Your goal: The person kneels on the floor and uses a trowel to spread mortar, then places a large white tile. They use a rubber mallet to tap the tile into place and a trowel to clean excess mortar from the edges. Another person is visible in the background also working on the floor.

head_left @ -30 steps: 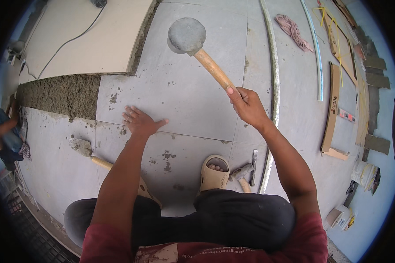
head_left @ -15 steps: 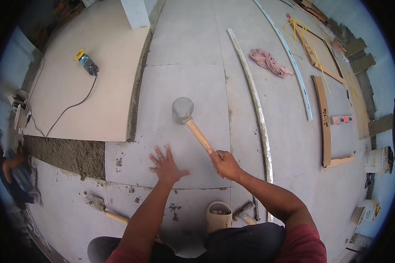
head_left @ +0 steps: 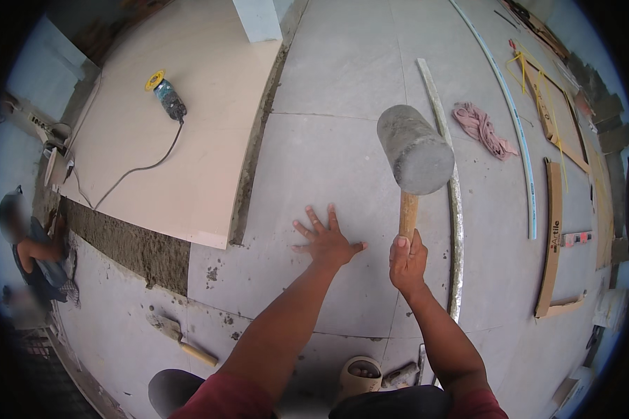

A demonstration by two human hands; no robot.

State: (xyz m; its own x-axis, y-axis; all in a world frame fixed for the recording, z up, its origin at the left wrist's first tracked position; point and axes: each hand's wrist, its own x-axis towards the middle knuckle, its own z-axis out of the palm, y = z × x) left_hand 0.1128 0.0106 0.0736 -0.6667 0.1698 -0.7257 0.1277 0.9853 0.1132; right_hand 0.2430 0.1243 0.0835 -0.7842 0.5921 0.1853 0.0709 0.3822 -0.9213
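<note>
My right hand [head_left: 407, 261] grips the wooden handle of a grey cylindrical mallet [head_left: 415, 150], its large head raised above the floor. My left hand [head_left: 328, 241] lies flat with fingers spread on a grey floor tile [head_left: 335, 160], left of the mallet. A mortar-smeared trowel [head_left: 166, 326] rests left of my left forearm. By my sandal [head_left: 360, 384] lies a hammer [head_left: 401, 374], partly hidden. A long, crusted metal straightedge [head_left: 456, 244] runs along the tiles right of my right hand.
A cream slab [head_left: 147, 133] with an angle grinder [head_left: 168, 98] borders a mortar strip [head_left: 133, 248]. A co-worker [head_left: 38, 255] crouches at left. A pink cloth [head_left: 482, 129], blue-white pipe [head_left: 521, 140], cardboard strips [head_left: 548, 237] and buckets [head_left: 608, 307] lie along the right.
The mallet dropped low half a second ago and is now lifted again, its round face turned toward me. My left hand stays spread on the tile; the whole view has shifted.
</note>
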